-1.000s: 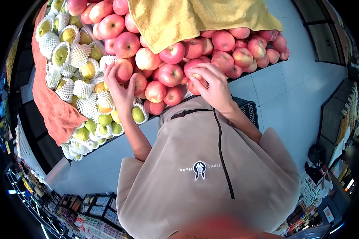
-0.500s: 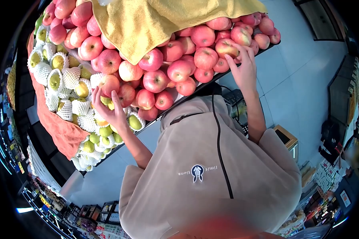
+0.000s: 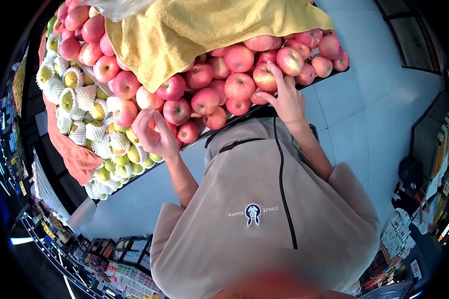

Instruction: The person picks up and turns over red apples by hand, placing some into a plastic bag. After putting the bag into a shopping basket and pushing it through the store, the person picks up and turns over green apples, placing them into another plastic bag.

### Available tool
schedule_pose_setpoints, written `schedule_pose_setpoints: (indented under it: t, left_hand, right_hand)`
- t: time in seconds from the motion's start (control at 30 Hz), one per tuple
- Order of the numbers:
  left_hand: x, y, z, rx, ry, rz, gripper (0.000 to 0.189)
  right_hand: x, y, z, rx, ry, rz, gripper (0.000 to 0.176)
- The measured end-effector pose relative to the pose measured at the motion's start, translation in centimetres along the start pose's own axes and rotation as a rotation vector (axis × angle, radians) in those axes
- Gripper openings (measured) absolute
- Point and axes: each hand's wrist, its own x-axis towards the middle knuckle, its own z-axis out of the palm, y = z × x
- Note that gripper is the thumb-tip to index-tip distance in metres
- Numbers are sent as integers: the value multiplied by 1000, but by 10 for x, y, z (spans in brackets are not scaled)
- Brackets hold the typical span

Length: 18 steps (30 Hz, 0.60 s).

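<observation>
Apples (image 3: 240, 86), red with yellowish patches, lie heaped along the near edge of a display, in front of both hands. The right hand (image 3: 289, 102) has its fingers wide: the index finger reaches up along the right side of a red-and-yellow apple (image 3: 264, 76) and seems to touch it, while the thumb points left, over the fruit just below. The left hand (image 3: 157, 134) is at the near left of the heap, its fingers curled in toward the thumb; small and partly turned away as they are, I cannot tell whether they hold anything. Just beyond its fingertips lie a large pale-red apple (image 3: 125, 113) and, to the right, a darker red one (image 3: 177, 111). Left of the apples is a bank of yellow-green fruit (image 3: 133, 154), many pieces in white foam nets (image 3: 86, 97), with an orange cloth (image 3: 75, 157) along its outer side. A yellow cloth (image 3: 174, 37) covers the far part of the apples, and a clear plastic bag (image 3: 118, 7) lies at its top left. Nearer the camera is the person's beige shirt (image 3: 219, 194), with a rabbit emblem (image 3: 253, 214) and a black cord (image 3: 284, 199) running down it. Grey floor tiles (image 3: 384, 109) spread to the right.
</observation>
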Motion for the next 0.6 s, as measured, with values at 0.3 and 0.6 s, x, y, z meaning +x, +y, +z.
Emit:
schedule_pose_setpoints:
  t: [0.3,0.6]
  left_hand:
    - [-22,47,59,-169,-319,21,24]
    - [-34,70,94,-472,-507,-378,45]
  right_hand:
    - [23,18,-5,4,-151,38,91]
    - [35,5,-47,1070,-352,-16,91]
